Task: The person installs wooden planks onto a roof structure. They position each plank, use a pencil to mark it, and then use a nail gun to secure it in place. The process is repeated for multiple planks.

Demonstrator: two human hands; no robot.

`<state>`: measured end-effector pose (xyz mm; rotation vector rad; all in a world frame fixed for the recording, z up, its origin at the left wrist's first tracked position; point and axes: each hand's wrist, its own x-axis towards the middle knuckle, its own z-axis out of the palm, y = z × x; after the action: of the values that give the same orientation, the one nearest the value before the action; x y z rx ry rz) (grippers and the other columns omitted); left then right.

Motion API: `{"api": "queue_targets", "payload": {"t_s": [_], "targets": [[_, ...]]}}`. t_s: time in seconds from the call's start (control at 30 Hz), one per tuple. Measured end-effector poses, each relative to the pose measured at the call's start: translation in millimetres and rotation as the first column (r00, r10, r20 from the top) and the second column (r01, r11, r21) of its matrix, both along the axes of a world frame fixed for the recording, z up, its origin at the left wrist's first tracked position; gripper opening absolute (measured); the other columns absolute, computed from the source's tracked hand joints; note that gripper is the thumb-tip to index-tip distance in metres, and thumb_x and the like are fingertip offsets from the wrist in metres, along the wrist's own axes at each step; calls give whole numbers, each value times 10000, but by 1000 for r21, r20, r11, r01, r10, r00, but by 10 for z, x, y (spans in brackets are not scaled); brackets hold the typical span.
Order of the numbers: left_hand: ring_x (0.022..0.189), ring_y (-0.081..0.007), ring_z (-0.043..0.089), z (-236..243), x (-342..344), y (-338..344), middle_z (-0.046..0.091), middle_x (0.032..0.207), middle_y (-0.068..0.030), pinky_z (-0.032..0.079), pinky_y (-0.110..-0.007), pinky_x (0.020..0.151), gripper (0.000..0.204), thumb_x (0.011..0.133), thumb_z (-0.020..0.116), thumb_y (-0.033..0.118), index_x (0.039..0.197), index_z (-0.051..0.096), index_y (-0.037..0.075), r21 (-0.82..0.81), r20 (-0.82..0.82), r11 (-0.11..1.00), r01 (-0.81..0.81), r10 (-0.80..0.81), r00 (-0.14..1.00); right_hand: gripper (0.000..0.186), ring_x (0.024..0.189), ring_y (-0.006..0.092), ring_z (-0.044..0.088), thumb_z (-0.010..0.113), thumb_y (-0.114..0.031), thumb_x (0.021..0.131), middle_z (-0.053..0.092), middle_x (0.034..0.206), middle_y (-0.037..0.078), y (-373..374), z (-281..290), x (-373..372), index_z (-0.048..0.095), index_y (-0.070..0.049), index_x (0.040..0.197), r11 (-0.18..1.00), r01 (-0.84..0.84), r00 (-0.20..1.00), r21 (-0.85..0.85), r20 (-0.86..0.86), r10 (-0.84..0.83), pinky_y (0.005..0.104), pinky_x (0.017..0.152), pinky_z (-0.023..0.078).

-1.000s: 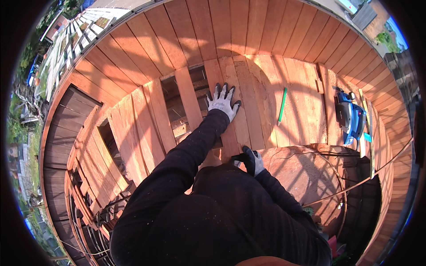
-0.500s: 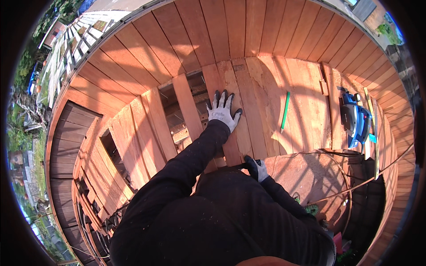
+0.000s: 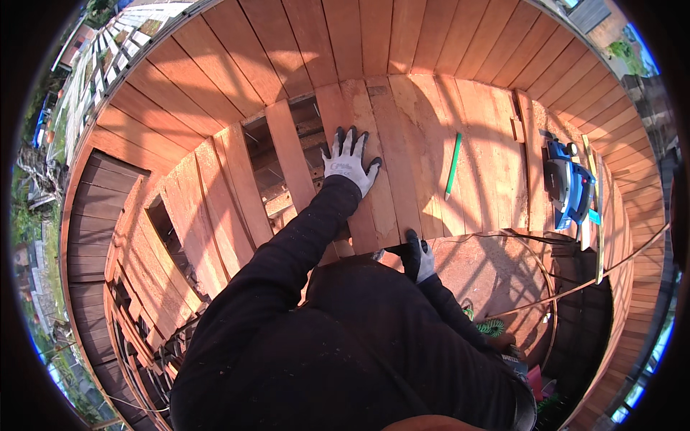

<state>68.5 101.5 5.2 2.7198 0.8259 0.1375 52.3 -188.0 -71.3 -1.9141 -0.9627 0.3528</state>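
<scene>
My two gloved hands at a row of reddish-brown wooden planks, viewed from above. My left hand (image 3: 348, 164), in a grey-white glove with dark fingertips, lies palm down with the fingers spread, grasping nothing; it presses across a plank (image 3: 361, 224), and its thumb reaches the neighbouring plank (image 3: 383, 205). My right hand (image 3: 418, 258) is at the near ends of the boards, to the right of the first plank's end; its fingers are partly hidden, and I cannot tell whether they grasp anything.

The plank under my left palm is long, straight and narrow, running from the curved wall (image 3: 374, 36) down toward my body. Its surface is a smooth, warm red-brown, shaded in its upper part and brighter near its lower end. Along its left side is a dark opening (image 3: 307, 118), beyond which stands a separate plank (image 3: 291, 154); on its right it adjoins the neighbouring plank, which is paler and mottled.

Farther right, a green pencil (image 3: 453, 167) lies lengthwise on the sunlit boards, and a blue handheld power tool (image 3: 571, 183) rests near the right end of the row. Light-coloured dust speckles several boards.
</scene>
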Motion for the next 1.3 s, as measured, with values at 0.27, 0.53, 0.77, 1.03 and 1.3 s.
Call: {"api": "queue_targets", "payload": {"t_s": [0.27,0.53,0.77,1.03,1.3], "targets": [[1493,-342,147,-8,-20,-36,233,1603,-101,175,-630,1156,718,898,557,486,1514,334,192,-21,-19,1000,10,-11,1000,578,704,302,574,572,-50,847,585,788,103,-181,-742,-13,462,-93,1413,999,7,989,31,-146,-3,429,622,450],[1497,-341,126,47,-30,-32,200,1613,-96,167,-630,1159,739,905,539,504,1529,300,189,-29,-67,1000,8,-10,998,409,714,334,668,521,-130,931,685,795,134,-50,-71,7,528,-119,1340,977,83,989,-198,136,-57,410,664,526],[1473,-348,194,194,80,-30,251,1588,-131,152,-592,1175,724,895,559,497,1498,349,157,12,-164,1000,28,-26,986,476,686,323,655,568,-144,889,665,753,119,9,-54,24,520,-124,1362,976,101,960,-195,-239,-147,426,660,514],[1473,-330,210,38,793,107,253,1579,-189,83,-512,1211,736,957,442,489,1515,281,36,127,-34,967,220,-217,975,251,722,271,651,651,-209,917,683,836,114,-318,358,193,663,-71,1127,934,-219,967,-282,-189,170,339,711,518],[1481,-333,188,36,835,141,252,1581,-187,67,-517,1210,724,963,430,453,1516,267,14,70,-50,976,206,-203,978,419,502,124,438,492,-324,1022,506,597,57,1396,1945,1716,526,-28,727,882,108,875,459,-465,134,263,491,329]]}}
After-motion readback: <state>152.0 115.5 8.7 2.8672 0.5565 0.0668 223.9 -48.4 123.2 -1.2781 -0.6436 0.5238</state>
